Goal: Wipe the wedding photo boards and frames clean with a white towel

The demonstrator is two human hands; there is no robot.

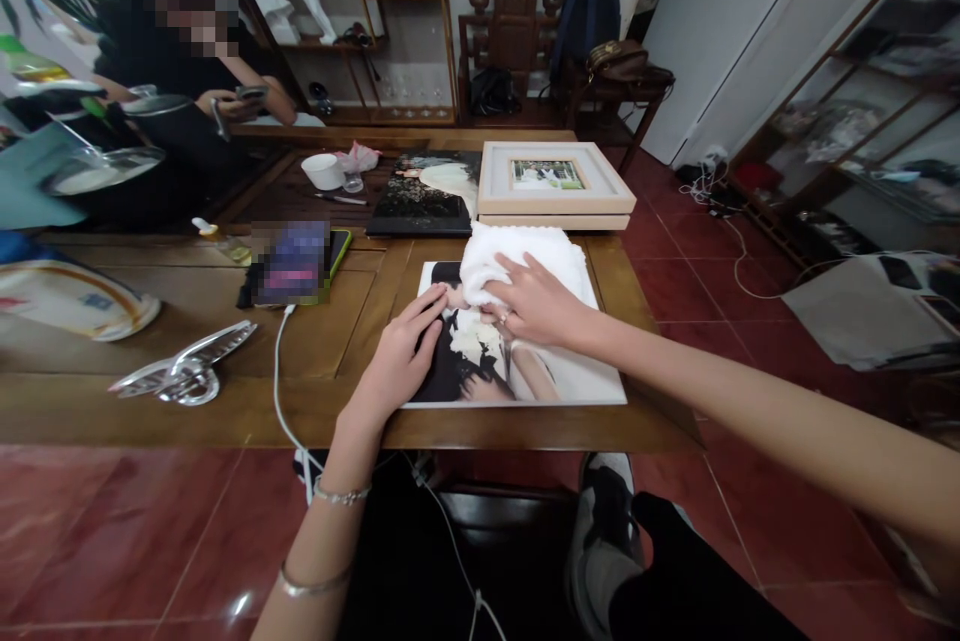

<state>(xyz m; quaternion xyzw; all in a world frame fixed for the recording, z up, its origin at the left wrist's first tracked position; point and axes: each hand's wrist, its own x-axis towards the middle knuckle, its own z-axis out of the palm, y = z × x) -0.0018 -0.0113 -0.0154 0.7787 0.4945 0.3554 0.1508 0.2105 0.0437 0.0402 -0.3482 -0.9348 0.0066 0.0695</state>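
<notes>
A photo print panel (pixel 540 381) lies flat at the front edge of the wooden table, showing dark clothing and bare arms against white. My left hand (pixel 401 351) rests on its left part with the fingers stretched out flat, holding nothing. On the panel's upper right sits a folded white towel (pixel 559 256). My right hand (pixel 536 301) grips this towel from above, pressing it onto the print, with a ring on one finger. The towel and both hands cover parts of the picture.
Behind the panel are stacked wooden picture frames (pixel 615 191) and a dark photo panel (pixel 420 206). To the left lie a silver hair clip (pixel 187 366), a phone (pixel 300 261) with a white cable (pixel 277 371), and a small dropper bottle (pixel 225 243). A person (pixel 165 51) sits across the table.
</notes>
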